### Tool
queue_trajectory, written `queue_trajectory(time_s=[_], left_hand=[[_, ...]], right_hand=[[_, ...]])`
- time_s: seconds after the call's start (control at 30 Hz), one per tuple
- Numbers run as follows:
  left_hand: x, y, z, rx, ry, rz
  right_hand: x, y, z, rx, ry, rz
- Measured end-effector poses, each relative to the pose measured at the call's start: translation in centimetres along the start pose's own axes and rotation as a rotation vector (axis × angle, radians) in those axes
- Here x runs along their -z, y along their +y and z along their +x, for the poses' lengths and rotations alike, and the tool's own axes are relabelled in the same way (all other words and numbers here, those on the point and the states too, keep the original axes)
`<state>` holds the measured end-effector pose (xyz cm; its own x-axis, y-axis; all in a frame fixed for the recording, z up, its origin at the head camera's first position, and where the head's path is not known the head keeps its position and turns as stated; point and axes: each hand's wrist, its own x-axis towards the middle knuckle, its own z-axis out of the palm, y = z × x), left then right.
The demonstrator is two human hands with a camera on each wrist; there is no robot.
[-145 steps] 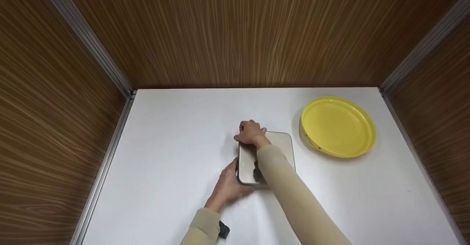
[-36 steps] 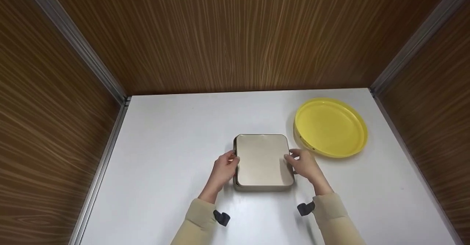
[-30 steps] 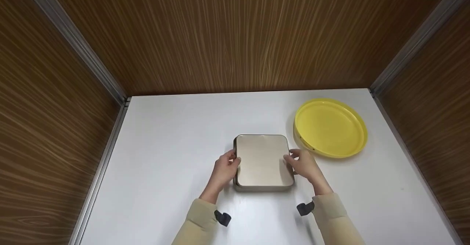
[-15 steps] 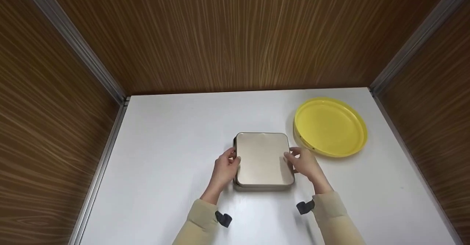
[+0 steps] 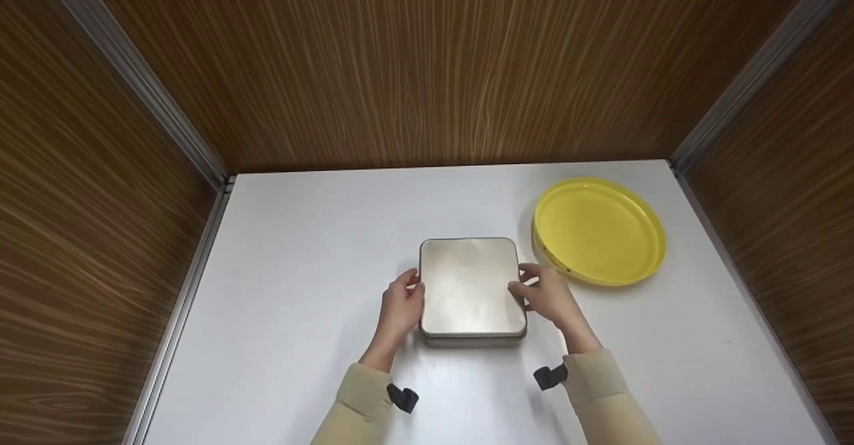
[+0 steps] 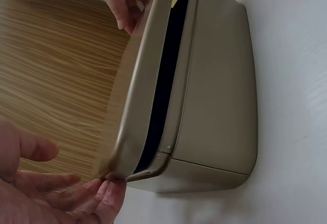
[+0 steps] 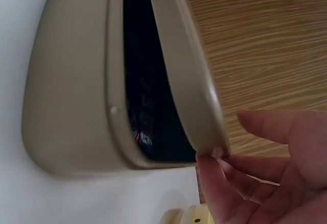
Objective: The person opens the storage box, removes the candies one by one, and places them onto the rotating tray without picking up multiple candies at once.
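A square, metallic beige tin (image 5: 475,342) stands on the white table with its lid (image 5: 471,285) over it. My left hand (image 5: 402,305) holds the lid's left edge, its fingertips at the rim in the left wrist view. On the opposite side, my right hand (image 5: 548,295) grips the right edge, fingers at the lower rim. Both wrist views reveal a dark gap between the lid (image 6: 140,81) and the tin's body (image 6: 217,81), so the lid sits raised and tilted. Inside, small red and white marks (image 7: 144,132) show dimly; the rest is hidden.
A round yellow tray (image 5: 600,231) with a raised rim lies right of the tin, close to my right hand. Brown wood-grain panels (image 5: 427,65) enclose the table (image 5: 300,265) at the back and both sides.
My right hand, earlier reaching across to the tin's far left corner, is now at the right edge. My left hand moved up along the left side. In the last half second the lid shifted slightly left.
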<state>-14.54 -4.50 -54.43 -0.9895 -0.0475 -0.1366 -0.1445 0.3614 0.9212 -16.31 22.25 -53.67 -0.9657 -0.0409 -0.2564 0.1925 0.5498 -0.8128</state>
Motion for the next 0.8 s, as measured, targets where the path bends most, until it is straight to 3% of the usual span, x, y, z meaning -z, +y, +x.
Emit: queue_trajectory(time_s=[0.17, 0.47, 0.67, 0.8], left_hand=[[0.8, -0.2, 0.3, 0.011, 0.033, -0.001], [3.2, -1.2, 1.4, 0.009, 0.167, 0.032], [4.8, -1.6, 1.9, 0.044, 0.192, 0.025], [5.8, -2.0, 2.1, 0.069, 0.208, 0.018]], right_hand=[[-0.8, -1.0, 0.2, 0.032, 0.015, -0.042], [-3.4, -3.0, 0.9, 0.105, 0.047, -0.060], [-5.0, -4.8, 1.4, 0.137, 0.033, -0.006], [-5.9, -5.9, 1.7, 0.177, 0.037, -0.033]])
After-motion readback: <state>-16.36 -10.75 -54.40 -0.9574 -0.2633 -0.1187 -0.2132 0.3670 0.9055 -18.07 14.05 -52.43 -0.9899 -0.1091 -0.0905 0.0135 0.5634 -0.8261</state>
